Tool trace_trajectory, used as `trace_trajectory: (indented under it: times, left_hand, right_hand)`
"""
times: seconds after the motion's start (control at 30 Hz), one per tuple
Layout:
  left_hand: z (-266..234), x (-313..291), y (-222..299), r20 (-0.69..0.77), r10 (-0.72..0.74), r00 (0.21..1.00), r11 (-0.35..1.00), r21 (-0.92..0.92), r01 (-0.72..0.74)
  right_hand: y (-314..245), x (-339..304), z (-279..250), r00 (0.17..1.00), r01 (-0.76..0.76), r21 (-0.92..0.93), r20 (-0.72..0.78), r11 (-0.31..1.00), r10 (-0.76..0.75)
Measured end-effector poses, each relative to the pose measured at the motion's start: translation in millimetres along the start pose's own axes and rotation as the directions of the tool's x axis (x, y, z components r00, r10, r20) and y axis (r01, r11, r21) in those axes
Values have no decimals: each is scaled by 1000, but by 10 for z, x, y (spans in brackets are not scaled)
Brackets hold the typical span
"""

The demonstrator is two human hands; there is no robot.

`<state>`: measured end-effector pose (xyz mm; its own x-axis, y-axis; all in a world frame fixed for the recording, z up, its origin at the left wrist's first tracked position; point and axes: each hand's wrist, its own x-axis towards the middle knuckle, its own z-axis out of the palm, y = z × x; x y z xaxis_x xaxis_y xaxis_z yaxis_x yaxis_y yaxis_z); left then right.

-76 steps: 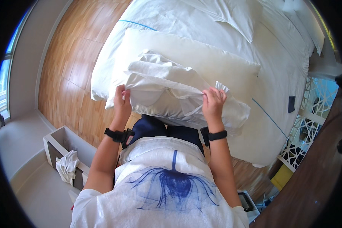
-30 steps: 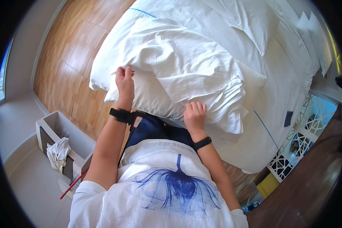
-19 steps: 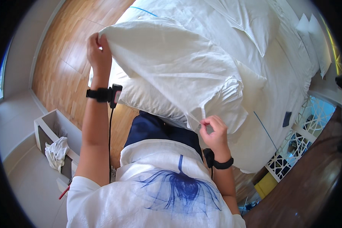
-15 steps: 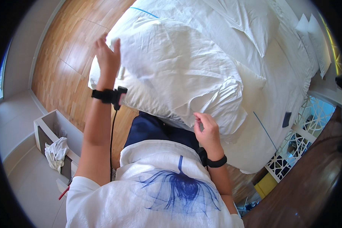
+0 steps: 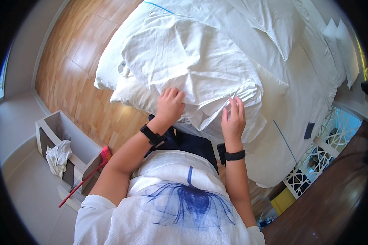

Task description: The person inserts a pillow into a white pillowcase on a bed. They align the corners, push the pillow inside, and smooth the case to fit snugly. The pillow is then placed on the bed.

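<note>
A white pillowcase (image 5: 171,45), wrinkled and with its opening bunched at the right, lies over a white pillow (image 5: 129,92) at the near side of the bed. My left hand (image 5: 170,105) is at its near edge, fingers curled down and closed on the cloth. To the right, my right hand (image 5: 234,118) is beside the bunched opening. Its thumb stands apart from the fingers, and the fingertips touch or nearly touch the folds. Dark straps circle both wrists.
White bedding covers the bed (image 5: 282,134), with more pillows (image 5: 341,51) at the far right. A dark phone-like object (image 5: 309,130) lies near a white lattice panel (image 5: 315,159). Left on the wooden floor (image 5: 81,65) stands an open drawer (image 5: 75,134) with a white cloth (image 5: 59,158) and a red-handled brush (image 5: 104,155).
My left hand has come from the far left back to the near edge of the pillowcase. My right hand has moved up and slightly right, its fingers parting. The pillowcase has settled flatter.
</note>
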<state>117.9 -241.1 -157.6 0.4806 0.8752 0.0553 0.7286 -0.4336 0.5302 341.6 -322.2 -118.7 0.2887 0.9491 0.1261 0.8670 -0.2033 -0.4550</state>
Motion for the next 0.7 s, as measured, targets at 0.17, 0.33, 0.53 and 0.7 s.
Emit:
trace_trajectory:
  times: [0.17, 0.33, 0.53, 0.7]
  left_hand:
    - [-312, 7, 93, 84, -170, 982, 852, -488, 189]
    - [-466, 3, 178, 177, -275, 945, 730, -601, 325]
    - [-90, 196, 678, -263, -108, 959, 986, -155, 68]
    - [121, 274, 389, -214, -156, 964, 986, -93, 139]
  right_hand:
    - [-33, 228, 97, 987, 152, -143, -32, 978, -158]
    - [87, 487, 178, 956, 267, -79, -107, 961, -274]
    - [-180, 661, -126, 946, 324, 195, -80, 926, -315]
    - [-450, 719, -505, 942, 330, 255, -143, 909, -302]
